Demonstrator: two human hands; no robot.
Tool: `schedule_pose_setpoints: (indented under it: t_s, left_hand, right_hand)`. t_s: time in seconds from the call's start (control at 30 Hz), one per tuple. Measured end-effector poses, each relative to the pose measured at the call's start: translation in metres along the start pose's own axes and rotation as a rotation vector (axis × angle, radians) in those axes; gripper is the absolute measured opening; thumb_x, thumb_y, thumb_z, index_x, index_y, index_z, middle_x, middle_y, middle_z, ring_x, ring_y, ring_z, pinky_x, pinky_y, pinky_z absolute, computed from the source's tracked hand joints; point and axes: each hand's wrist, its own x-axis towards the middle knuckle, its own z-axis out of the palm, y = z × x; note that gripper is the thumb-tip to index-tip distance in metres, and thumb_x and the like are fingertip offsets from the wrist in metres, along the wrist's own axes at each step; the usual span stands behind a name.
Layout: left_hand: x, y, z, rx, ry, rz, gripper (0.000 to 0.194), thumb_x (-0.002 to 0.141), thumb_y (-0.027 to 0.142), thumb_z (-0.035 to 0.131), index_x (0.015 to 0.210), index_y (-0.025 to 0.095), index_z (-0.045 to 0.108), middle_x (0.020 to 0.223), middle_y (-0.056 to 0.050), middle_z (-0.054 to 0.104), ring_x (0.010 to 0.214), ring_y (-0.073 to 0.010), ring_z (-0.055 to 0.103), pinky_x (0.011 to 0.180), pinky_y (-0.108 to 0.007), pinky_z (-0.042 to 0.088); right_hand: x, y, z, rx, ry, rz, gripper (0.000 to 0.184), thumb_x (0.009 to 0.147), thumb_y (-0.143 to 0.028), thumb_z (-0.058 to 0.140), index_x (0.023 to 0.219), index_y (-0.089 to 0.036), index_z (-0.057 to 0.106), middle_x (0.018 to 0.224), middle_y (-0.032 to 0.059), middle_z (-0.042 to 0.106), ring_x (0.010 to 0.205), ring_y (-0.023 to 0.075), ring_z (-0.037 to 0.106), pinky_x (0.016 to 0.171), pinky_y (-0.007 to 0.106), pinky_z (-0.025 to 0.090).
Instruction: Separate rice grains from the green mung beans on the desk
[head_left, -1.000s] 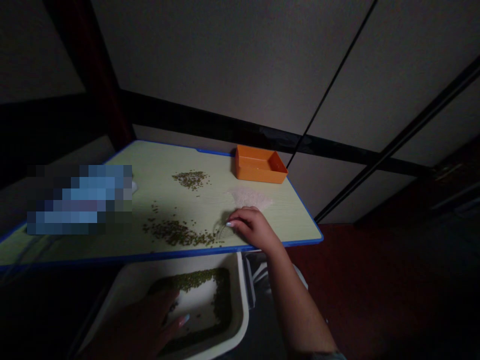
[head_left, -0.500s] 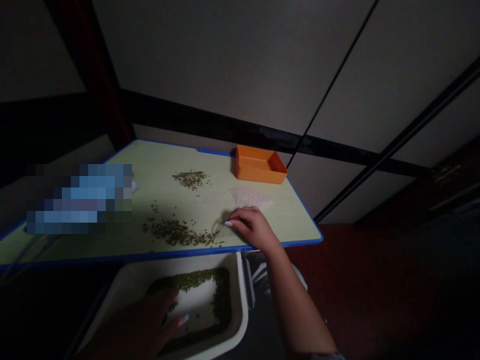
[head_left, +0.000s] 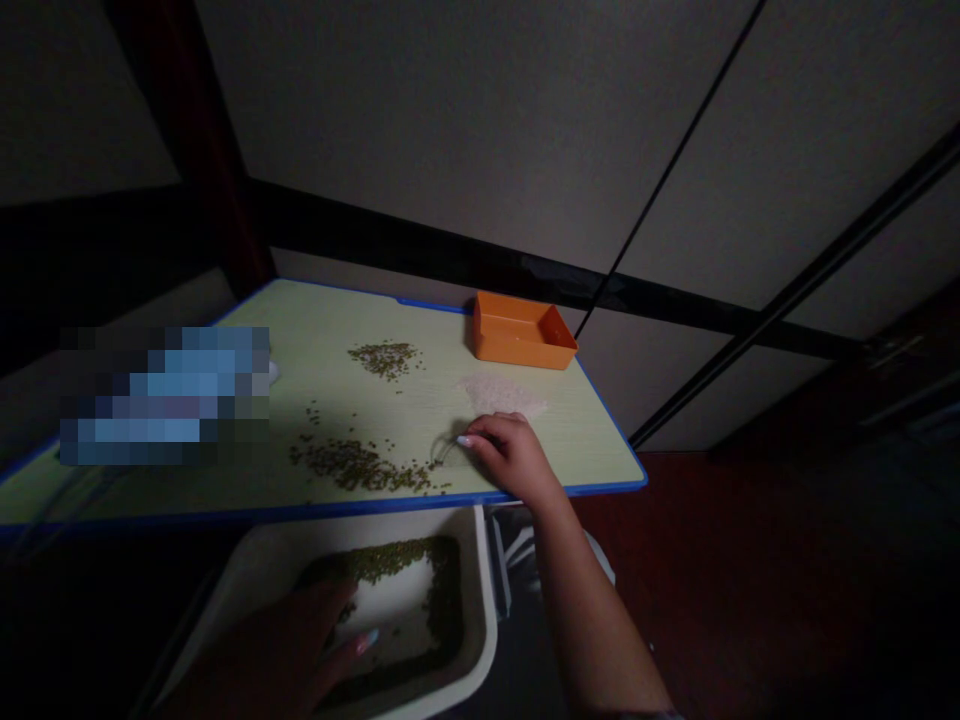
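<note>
My right hand (head_left: 506, 450) is closed in a pinch round thin metal tweezers (head_left: 445, 449) above the pale green tabletop. The tips point down at the right end of a loose spread of small green beans (head_left: 349, 464). Just beyond my knuckles lies a flat patch of white grains, like rice (head_left: 504, 393). My left hand (head_left: 300, 635), dark in shadow, reaches over a white basin (head_left: 484, 640) below the table's front edge. Its thumb and fingers are apart. More green beans (head_left: 442, 590) line the basin's bottom along its sides.
An orange open box (head_left: 525, 340) stands at the table's back right corner. A smaller mixed pile of beans and pale grains (head_left: 385, 358) lies mid-table. At the left is a blurred-out blue thing (head_left: 169, 395). The table (head_left: 615, 455) has a blue rim, with a cabinet wall (head_left: 480, 140) behind.
My right hand has shifted very slightly, and the tweezers' tips have moved a little at the edge of the beans. My left hand stays over the basin. The view has drifted slightly.
</note>
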Motion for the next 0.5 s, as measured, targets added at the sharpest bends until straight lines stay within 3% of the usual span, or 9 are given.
schedule_pose_setpoints:
  t_s: [0.23,0.37,0.5]
  left_hand:
    - [0.003,-0.004,0.005,0.008,0.023,0.032,0.057,0.092,0.054,0.041,0.131,0.023,0.068,0.133,-0.015,0.075,0.119,-0.0333,0.073,0.101,-0.046,0.056]
    - [0.0,0.003,-0.001,0.057,-0.011,-0.002,0.062,0.091,0.053,0.041,0.138,0.018,0.064,0.139,-0.017,0.072,0.126,-0.0342,0.07,0.108,-0.048,0.052]
    - [0.0,0.009,-0.008,0.054,-0.003,0.005,0.062,0.091,0.051,0.038,0.135,0.017,0.065,0.137,-0.018,0.073,0.121,-0.035,0.072,0.104,-0.049,0.054]
  right_hand:
    - [0.001,0.001,0.001,-0.038,0.01,0.021,0.01,0.097,-0.026,0.072,0.09,-0.021,0.077,0.082,0.0028,0.078,0.077,0.0172,0.068,0.081,0.032,0.043]
    - [0.003,-0.001,0.002,-0.073,-0.012,0.027,0.01,0.097,-0.029,0.073,0.092,-0.022,0.078,0.086,0.0034,0.08,0.081,0.0181,0.069,0.085,0.033,0.043]
    - [0.005,-0.002,0.001,-0.079,-0.025,0.019,0.009,0.096,-0.029,0.074,0.094,-0.022,0.078,0.089,0.0046,0.08,0.085,0.0195,0.071,0.088,0.035,0.044]
